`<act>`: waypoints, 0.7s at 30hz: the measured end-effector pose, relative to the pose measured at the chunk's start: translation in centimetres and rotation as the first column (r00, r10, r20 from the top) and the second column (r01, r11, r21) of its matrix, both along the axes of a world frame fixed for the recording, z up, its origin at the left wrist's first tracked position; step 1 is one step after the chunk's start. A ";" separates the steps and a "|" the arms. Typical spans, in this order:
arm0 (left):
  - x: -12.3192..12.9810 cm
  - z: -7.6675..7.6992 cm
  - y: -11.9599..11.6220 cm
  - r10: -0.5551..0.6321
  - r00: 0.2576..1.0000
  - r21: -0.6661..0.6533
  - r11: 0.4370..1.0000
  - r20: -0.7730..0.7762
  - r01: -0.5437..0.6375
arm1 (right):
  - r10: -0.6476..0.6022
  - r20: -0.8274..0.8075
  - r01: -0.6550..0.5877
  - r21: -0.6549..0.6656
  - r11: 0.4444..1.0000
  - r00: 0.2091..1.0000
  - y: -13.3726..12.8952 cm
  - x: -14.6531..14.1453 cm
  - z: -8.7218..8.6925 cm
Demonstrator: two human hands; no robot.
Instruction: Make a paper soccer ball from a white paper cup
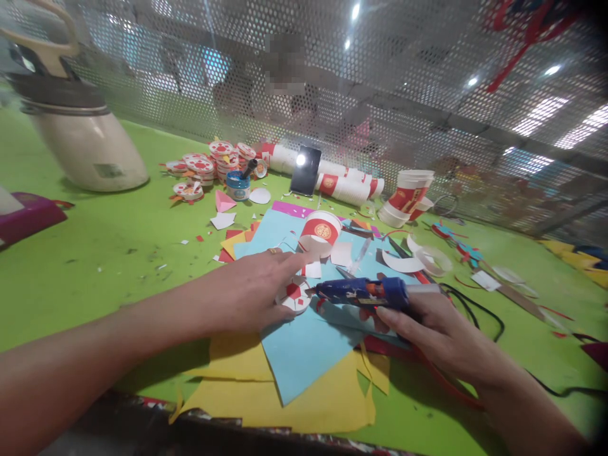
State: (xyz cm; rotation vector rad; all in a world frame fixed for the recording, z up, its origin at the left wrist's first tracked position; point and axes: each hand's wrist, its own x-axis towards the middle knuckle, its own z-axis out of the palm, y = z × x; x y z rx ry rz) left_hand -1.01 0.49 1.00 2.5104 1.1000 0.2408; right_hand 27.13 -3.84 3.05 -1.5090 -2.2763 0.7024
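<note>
In my right hand [427,326] is a blue hot glue gun [361,292], its fingers wrapped around the handle. The gun's nozzle points left and reaches the edge of a small white disc [295,297] with red pieces on it. My left hand [261,288] grips this disc at its left side, thumb below and fingers above. Part of the disc is hidden under the fingers. Just beyond my left fingertips a cut red-and-white paper cup [321,233] sits on light blue paper [308,354].
Yellow sheets [285,402] lie under the blue paper. Behind are finished-looking disc stacks [199,163], a blue paint jar [238,185], a phone [306,171] and stacked cups [344,188]. White paper curls [403,261] and a black cord [479,310] lie right. A spray bottle [90,145] stands left.
</note>
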 end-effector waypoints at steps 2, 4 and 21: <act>0.0 0.0 0.0 0.003 1.000 -0.003 1.000 0.005 -0.003 | -0.008 -0.004 0.008 0.012 1.000 1.000 0.0 -0.1 0.0; 0.1 0.1 0.0 0.008 1.000 -0.009 1.000 0.005 -0.008 | -0.024 0.004 0.024 0.027 0.999 1.000 0.0 -0.1 -0.1; 0.2 -0.4 0.0 0.015 1.000 -0.021 1.000 -0.002 -0.015 | -0.076 0.003 0.076 -0.081 0.994 0.997 -0.3 0.3 -0.8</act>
